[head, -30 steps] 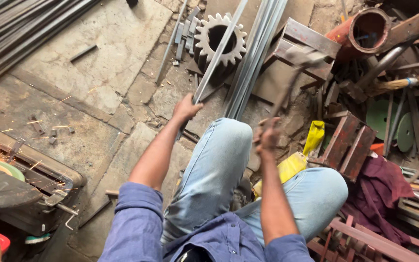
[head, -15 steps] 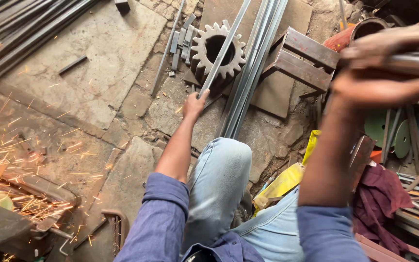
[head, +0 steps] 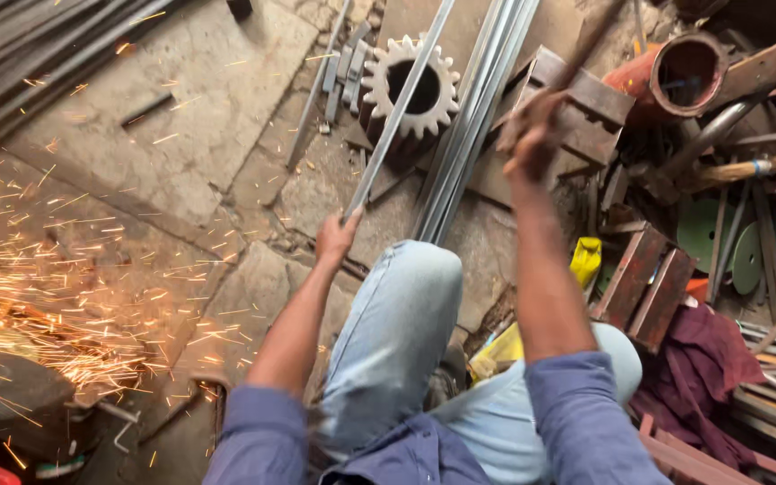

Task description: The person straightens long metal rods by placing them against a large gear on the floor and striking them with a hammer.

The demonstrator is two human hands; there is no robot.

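Meanwhile, left hand [head: 338,235] clamps the flat steel strip [head: 399,108]; raised right hand [head: 530,135] grips a blurred handle [head: 590,40].

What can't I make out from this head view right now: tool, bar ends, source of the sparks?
- Head view: the tool in the right hand is motion-blurred; its head is unreadable.
- Metal bar held by the left hand: its far end is cut off by the top edge.
- Sparks: their source lies beyond the left edge.
- Feet: hidden under the knees.
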